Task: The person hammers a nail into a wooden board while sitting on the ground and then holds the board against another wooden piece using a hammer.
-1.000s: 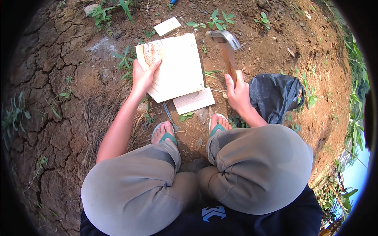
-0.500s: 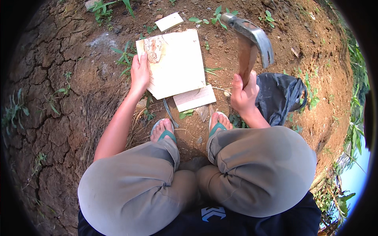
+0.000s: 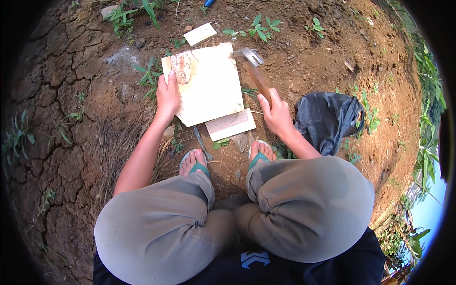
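My left hand (image 3: pixel 168 97) grips the left edge of a pale, squarish wooden board (image 3: pixel 209 85), thumb on top and the other fingers hidden beneath. A brown, bark-like patch marks the board's upper left. In my right hand (image 3: pixel 277 114) is a claw hammer (image 3: pixel 257 78), held by its wooden handle. Its metal head is at the board's upper right edge, the claw turned to the right; whether it touches the wood I cannot tell. A smaller wooden piece (image 3: pixel 231 124) lies at the board's near edge, and another small wooden piece (image 3: pixel 200 34) is just beyond the far edge.
A black plastic bag (image 3: pixel 327 118) lies on the soil right of my right hand. My feet in green-strapped flip-flops (image 3: pixel 198 167) are close to the near wooden piece. Small green plants (image 3: pixel 260 29) grow around, and a blue object (image 3: pixel 207 4) shows at the far edge. Cracked dry earth (image 3: pixel 61 57) spreads left.
The hammer has come down from its raised position and swung left to the board's right edge, my right hand moving left with it. The board shows a slight shift; my left hand keeps its grip.
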Motion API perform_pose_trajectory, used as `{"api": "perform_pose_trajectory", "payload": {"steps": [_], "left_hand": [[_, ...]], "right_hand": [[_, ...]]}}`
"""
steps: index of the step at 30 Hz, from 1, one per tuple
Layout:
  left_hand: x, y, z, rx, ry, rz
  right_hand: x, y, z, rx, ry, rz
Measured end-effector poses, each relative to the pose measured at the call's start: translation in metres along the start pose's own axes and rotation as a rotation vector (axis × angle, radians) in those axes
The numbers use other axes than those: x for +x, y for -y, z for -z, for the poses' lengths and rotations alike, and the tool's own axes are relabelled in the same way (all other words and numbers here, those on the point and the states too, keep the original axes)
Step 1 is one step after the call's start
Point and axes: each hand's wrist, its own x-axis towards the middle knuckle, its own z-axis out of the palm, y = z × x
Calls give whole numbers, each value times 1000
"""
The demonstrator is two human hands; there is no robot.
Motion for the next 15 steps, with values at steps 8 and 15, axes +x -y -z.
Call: {"api": "perform_pose_trajectory", "payload": {"steps": [8,15], "left_hand": [[-1,7,3,37,7,22],[1,10,5,-19,23,28]], "right_hand": [[7,0,3,-184,-9,35],[-5,2,17,45,-107,-8]]}}
